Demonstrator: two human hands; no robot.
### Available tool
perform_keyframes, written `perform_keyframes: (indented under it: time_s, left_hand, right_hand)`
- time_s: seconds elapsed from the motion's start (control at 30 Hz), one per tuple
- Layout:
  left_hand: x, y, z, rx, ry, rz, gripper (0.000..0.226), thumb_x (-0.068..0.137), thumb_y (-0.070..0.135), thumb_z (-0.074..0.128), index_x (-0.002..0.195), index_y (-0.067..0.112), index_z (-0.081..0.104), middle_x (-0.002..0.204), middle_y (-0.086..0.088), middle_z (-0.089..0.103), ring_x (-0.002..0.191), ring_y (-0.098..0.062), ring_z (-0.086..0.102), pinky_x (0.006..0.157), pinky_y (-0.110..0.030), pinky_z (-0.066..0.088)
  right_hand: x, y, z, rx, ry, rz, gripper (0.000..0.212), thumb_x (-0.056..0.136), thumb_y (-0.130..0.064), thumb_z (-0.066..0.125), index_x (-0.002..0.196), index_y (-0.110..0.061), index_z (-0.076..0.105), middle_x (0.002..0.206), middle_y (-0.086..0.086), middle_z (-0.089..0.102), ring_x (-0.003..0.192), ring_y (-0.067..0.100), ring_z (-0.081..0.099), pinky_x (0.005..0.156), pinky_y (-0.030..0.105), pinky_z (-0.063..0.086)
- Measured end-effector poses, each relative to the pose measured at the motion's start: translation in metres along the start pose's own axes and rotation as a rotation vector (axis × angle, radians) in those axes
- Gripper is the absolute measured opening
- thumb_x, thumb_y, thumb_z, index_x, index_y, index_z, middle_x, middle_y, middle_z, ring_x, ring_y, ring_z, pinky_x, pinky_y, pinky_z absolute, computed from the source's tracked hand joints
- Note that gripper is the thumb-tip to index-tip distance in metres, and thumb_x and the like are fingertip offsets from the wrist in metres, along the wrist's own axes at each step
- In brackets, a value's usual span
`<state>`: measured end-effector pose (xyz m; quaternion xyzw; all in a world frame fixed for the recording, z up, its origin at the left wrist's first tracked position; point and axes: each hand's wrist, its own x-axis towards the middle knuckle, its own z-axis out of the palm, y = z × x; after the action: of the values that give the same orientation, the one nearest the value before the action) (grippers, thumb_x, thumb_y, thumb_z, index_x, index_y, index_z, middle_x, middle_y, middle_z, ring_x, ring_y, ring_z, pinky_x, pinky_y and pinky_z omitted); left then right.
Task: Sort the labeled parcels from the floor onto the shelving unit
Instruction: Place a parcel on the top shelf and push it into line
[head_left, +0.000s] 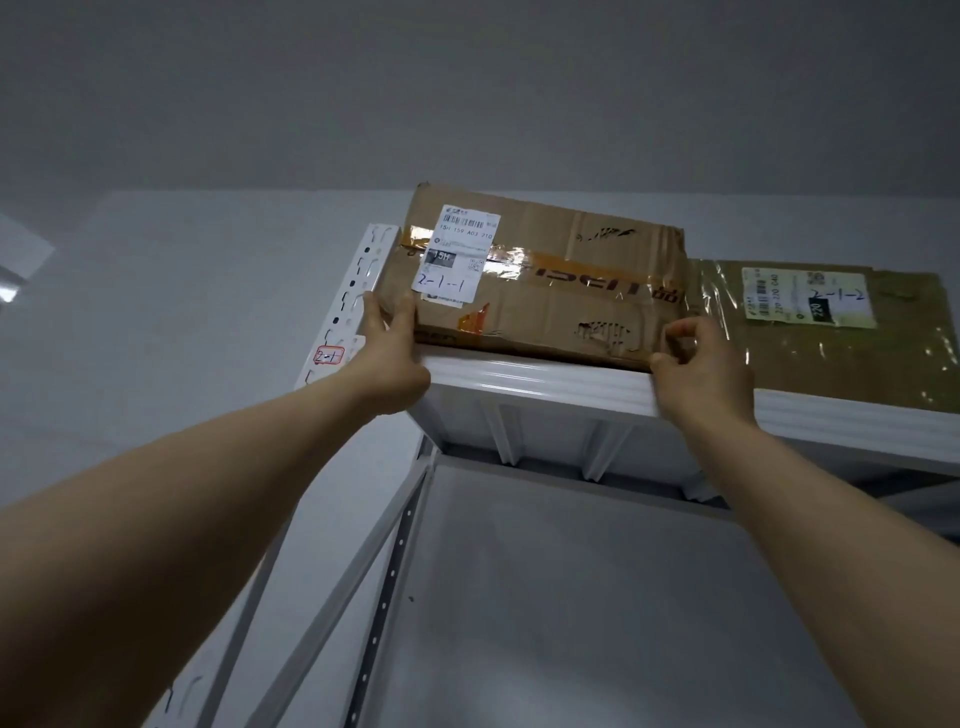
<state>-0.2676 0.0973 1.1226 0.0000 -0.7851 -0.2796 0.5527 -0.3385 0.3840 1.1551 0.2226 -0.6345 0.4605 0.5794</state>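
- Both hands are up at the top shelf (535, 376) of the shelving unit. The left hand (395, 358) lays fairly straight fingers and thumb against the left front corner of the parcel (550, 280). The right hand (701, 364) pinches its lower right corner between curled fingers and thumb.
- Resting on the top shelf at its left end, the parcel sits just beside the slotted upright post (363, 270), with its front edge near the shelf rim.
- Its label (460, 257) reads 2-1-1, and the tag (329, 356) on the post reads 2-1, so this looks like the right bay. A second parcel (831, 353), marked 2-1-2, lies flat just to the right.
- What remains, as I judge it, is squaring up: push evenly from both corners so the box slides back without twisting.
- Keep the label facing out, and keep the right end from riding onto the neighbouring parcel.
- Both arms reach up and forward, nearly straight, with wrists just below the shelf rim.
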Motion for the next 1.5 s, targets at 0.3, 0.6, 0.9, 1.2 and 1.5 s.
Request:
perform_keyframes:
  time_s: [0.3,0.6,0.9,1.2,1.5]
  left_hand:
    - [0.005,-0.001,0.009,0.322,0.027,0.003,0.071,0.086,0.012,0.058,0.146,0.025,0.023,0.155,-0.006,0.017,0.141,-0.040,0.020,0.111,-0.060,0.024]
    - [0.010,0.003,0.011,0.338,-0.129,-0.024,0.062,0.087,0.011,0.060,0.139,0.024,0.028,0.150,-0.008,0.026,0.139,-0.040,0.022,0.113,-0.064,0.025]
    - [0.017,0.004,0.017,0.381,-0.099,0.010,0.062,0.087,0.011,0.062,0.138,0.027,0.031,0.146,-0.007,0.032,0.137,-0.041,0.023,0.113,-0.063,0.022]
    - [0.003,0.036,0.047,0.415,-0.031,0.258,0.089,0.075,0.009,0.063,0.147,0.033,0.017,0.157,-0.004,0.020,0.147,-0.039,0.008,0.114,-0.061,0.013]
    - [-0.024,0.123,0.101,0.327,-0.134,0.409,0.103,0.080,0.008,0.057,0.155,0.033,-0.009,0.165,0.003,-0.008,0.150,-0.031,-0.007,0.118,-0.052,0.004]
  right_hand:
    - [-0.007,-0.009,0.001,-0.070,-0.101,-0.002,0.037,0.095,-0.018,0.053,0.129,-0.032,0.060,0.132,-0.003,0.064,0.117,0.025,0.059,0.097,0.046,0.050]
    - [-0.017,-0.017,-0.001,-0.313,-0.267,-0.051,0.042,0.097,-0.026,0.042,0.137,-0.035,0.052,0.133,0.004,0.061,0.132,0.035,0.040,0.088,0.041,0.042]
    - [-0.016,-0.025,0.008,-0.456,-0.305,-0.072,0.037,0.101,-0.040,0.037,0.134,-0.032,0.051,0.133,0.011,0.056,0.137,0.037,0.026,0.109,0.050,0.026]
    - [-0.022,-0.025,0.003,-0.514,-0.338,-0.111,0.046,0.096,-0.041,0.042,0.142,-0.034,0.045,0.148,0.011,0.042,0.139,0.037,0.024,0.112,0.052,0.023]
    - [-0.012,-0.008,-0.032,-0.422,-0.186,-0.099,0.038,0.098,-0.039,0.046,0.135,-0.031,0.053,0.146,0.006,0.048,0.135,0.032,0.034,0.109,0.047,0.031]
